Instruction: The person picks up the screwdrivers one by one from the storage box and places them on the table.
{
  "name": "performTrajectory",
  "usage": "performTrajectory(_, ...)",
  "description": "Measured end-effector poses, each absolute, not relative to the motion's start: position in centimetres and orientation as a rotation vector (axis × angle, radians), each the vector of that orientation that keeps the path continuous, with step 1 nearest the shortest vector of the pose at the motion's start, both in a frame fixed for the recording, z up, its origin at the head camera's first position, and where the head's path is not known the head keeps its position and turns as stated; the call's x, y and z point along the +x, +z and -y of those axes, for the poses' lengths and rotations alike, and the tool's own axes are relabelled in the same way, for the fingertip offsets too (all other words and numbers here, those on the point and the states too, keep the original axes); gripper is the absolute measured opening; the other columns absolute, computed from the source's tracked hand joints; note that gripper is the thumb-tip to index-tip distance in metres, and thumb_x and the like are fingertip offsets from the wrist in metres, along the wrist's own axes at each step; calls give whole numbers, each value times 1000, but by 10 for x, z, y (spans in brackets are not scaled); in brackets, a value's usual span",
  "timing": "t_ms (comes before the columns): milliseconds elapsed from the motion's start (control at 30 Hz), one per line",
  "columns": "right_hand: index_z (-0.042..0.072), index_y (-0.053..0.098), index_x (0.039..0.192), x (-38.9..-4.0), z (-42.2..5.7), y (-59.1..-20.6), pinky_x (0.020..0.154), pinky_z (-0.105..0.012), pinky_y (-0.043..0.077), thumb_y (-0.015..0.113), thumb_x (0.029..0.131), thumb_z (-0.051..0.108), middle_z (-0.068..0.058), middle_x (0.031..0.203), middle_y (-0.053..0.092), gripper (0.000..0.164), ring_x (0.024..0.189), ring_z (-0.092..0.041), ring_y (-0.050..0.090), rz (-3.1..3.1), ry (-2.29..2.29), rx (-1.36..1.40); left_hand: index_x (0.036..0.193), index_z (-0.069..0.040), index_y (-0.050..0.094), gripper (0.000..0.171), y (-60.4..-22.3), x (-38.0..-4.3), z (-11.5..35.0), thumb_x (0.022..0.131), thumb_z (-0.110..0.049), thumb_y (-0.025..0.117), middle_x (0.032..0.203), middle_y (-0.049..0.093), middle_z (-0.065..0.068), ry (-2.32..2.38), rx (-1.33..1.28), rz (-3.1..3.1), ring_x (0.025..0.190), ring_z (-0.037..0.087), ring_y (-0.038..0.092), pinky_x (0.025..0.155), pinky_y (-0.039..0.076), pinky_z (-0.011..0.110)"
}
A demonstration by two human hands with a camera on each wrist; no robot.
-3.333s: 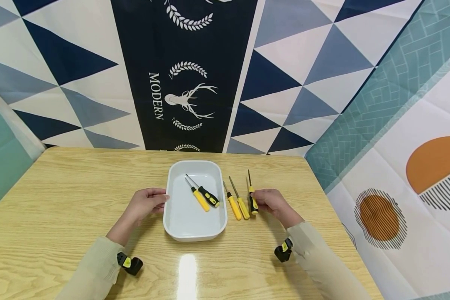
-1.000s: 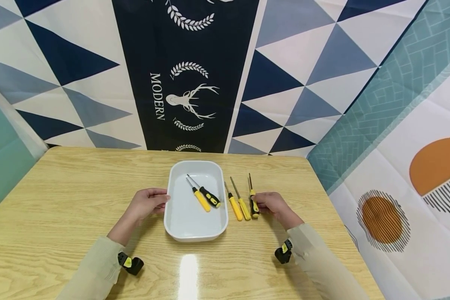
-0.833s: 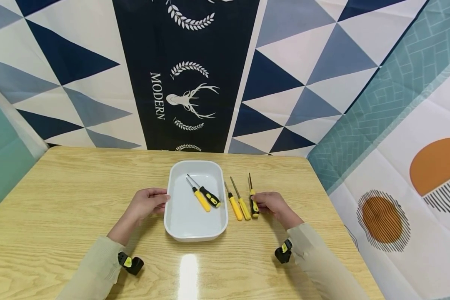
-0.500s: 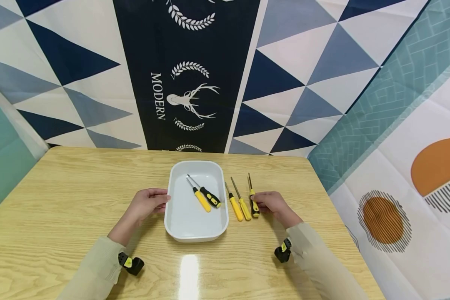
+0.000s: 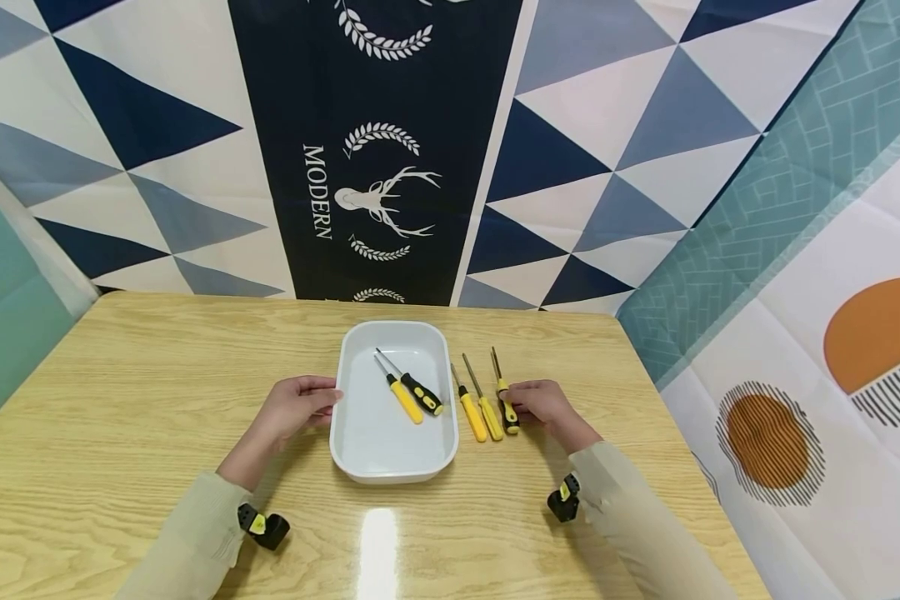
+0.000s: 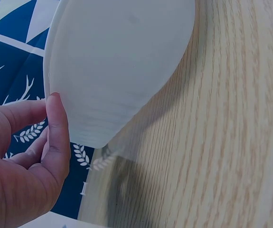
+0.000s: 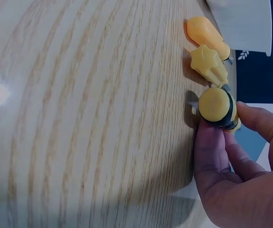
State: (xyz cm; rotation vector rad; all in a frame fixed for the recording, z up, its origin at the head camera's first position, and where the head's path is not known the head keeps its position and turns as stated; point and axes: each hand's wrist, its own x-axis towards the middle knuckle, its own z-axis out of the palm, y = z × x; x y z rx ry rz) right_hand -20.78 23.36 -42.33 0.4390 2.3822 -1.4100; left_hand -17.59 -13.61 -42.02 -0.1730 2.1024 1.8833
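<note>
White, smooth, rounded tray [image 5: 392, 450] touches the left hand [image 5: 291, 407].

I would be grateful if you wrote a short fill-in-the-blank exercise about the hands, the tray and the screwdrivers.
1. Inside the white tray lie exactly ____ screwdrivers.
2. The hand gripping the tray's edge is the person's ____ one.
3. The right hand pinches a screwdriver whose handle is black and ____.
4. Two other screwdrivers lie on the table, between the right hand and the ____.

Missing words: two; left; yellow; tray.
</note>
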Motion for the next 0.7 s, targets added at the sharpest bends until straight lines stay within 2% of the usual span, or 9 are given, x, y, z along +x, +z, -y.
performTrajectory(533,2,61,107,-211,-231,-426,65,-27,54,63,80,25,-9,97,62,35,73,-12,59,-2454,-1306,425,118,4,50,43,-420,-175,136,83,-19,61,94,60,11,1877,-185,-2106,69,10,60,69,56,26)
performTrajectory(700,2,62,106,-211,-229,-423,60,-25,53,64,79,24,-7,89,63,34,69,-11,58,-2466,-1278,424,119,5,49,44,-419,-175,136,84,-19,60,97,60,14,1881,-176,-2107,69,9,60,69,56,26)
